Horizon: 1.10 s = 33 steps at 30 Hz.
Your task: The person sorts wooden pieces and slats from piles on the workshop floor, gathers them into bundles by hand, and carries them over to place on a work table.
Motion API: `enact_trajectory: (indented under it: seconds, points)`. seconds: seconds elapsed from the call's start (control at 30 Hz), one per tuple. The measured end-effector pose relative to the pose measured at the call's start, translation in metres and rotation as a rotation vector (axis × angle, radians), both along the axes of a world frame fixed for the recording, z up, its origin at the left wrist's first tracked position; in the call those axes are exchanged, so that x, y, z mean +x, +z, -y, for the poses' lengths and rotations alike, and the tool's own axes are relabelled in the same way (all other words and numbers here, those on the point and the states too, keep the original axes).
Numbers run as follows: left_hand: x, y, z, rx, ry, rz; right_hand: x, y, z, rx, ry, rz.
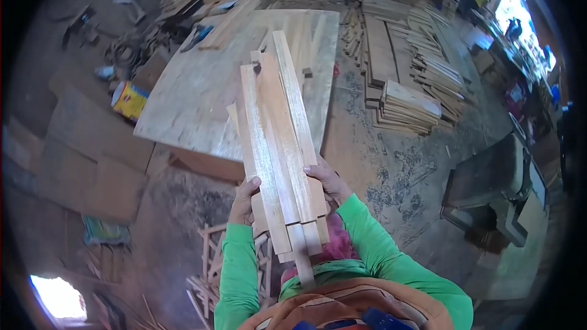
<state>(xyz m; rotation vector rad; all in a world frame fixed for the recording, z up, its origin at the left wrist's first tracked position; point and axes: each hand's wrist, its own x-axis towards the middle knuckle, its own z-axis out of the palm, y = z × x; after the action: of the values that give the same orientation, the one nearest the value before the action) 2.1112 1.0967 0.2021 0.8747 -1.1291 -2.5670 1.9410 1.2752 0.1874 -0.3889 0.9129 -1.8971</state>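
A bundle of long, pale wooden strips (278, 146) lies lengthwise between my hands, its near ends uneven and close to my body. My left hand (245, 198) grips the bundle's left side, with the thumb on top. On the opposite side my right hand (328, 181) is closed round the edge, thumb also over the top strip; the fingers underneath are hidden. Beyond my hands, the far part of the bundle extends over a wooden worktable (189, 95). Whether it rests on the tabletop, I cannot tell.
On the table's far side are more strips (229, 24) and a blue-handled tool (199, 36). Stacked boards (406, 107) stand on the floor to the right. A dark machine or stand (489, 177) is at far right. Wooden scraps (205, 269) lie low on the left, near my legs.
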Motion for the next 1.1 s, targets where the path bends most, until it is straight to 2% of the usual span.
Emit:
enact_trajectory:
  seconds: [0.13, 0.23, 0.37, 0.47, 0.53, 0.57, 0.6, 0.63, 0.77, 0.83, 0.87, 0.97, 1.1]
  points:
    - [-0.12, 0.0, 0.054, -0.005, -0.078, 0.086, -0.115, -0.023, 0.045, -0.014, -0.052, 0.0]
    - [-0.215, -0.009, 0.127, -0.032, -0.082, 0.184, -0.202, -0.01, 0.103, -0.016, -0.143, -0.083]
    - [-0.351, 0.017, 0.207, -0.219, -0.104, 0.27, -0.318, 0.034, 0.174, 0.225, -0.192, -0.177]
    - [-0.417, 0.005, 0.262, -0.46, -0.286, 0.169, -0.365, 0.011, 0.233, 0.584, -0.186, -0.414]
    - [-0.441, 0.001, 0.269, -0.592, -0.289, 0.126, -0.383, 0.003, 0.254, 0.764, -0.197, -0.565]
    - [-0.453, -0.001, 0.272, -0.659, -0.287, 0.107, -0.387, 0.001, 0.257, 0.726, -0.235, -0.635]
    - [-0.457, -0.005, 0.273, -0.809, -0.286, 0.045, -0.389, -0.003, 0.261, 0.686, -0.268, -0.703]
    - [-0.454, -0.01, 0.271, -0.807, -0.288, 0.062, -0.384, -0.007, 0.263, 0.686, -0.258, -0.69]
    - [-0.438, -0.018, 0.263, -1.052, -0.163, 0.223, -0.38, -0.005, 0.269, 0.809, -0.24, -0.767]
    - [-0.418, 0.026, 0.238, -0.858, -0.209, 0.261, -0.374, -0.001, 0.262, 0.787, -0.201, -0.784]
    - [-0.4, 0.025, 0.231, -0.856, -0.198, 0.268, -0.372, 0.002, 0.253, 0.755, -0.173, -0.785]
    - [-0.344, 0.013, 0.199, -0.805, 0.003, 0.37, -0.374, 0.003, 0.235, 0.695, -0.114, -0.779]
    - [-0.284, -0.046, 0.126, -0.797, 0.386, 0.42, -0.368, -0.009, 0.236, 0.61, -0.306, -0.7]
